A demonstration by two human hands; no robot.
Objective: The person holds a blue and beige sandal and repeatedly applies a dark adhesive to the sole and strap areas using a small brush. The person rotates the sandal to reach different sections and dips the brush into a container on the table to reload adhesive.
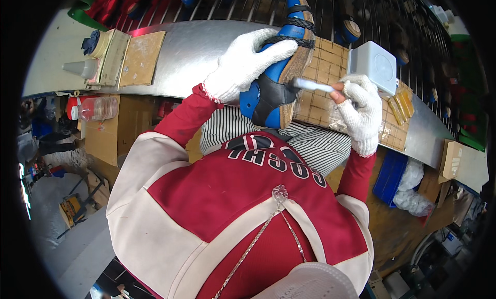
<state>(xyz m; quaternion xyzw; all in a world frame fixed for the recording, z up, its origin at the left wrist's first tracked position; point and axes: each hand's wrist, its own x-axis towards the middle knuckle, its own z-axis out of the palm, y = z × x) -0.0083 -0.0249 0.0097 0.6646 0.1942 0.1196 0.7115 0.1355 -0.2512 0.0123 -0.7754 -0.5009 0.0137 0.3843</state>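
Wrapped round a blue and black shoe upper (272,95) is my left hand (248,64), in a white knit glove. The shoe is tilted on its side, with its brown, rough underside (293,66) facing right and black laces across its front. My right hand (360,105), gloved in white with bare fingertips showing, pinches the pale handle of a small brush (313,86). The brush's dark tip meets the shoe near the border between upper and underside; whether it presses there I cannot tell. My left palm and some of its fingers are hidden.
A taped cardboard sheet (323,66) covers part of the metal bench (191,46). On it stand a white plastic container (373,66) and a yellowish block (401,106). Beyond runs a rack of metal bars (248,7) holding other shoes. A plastic bottle (98,109) lies at left.
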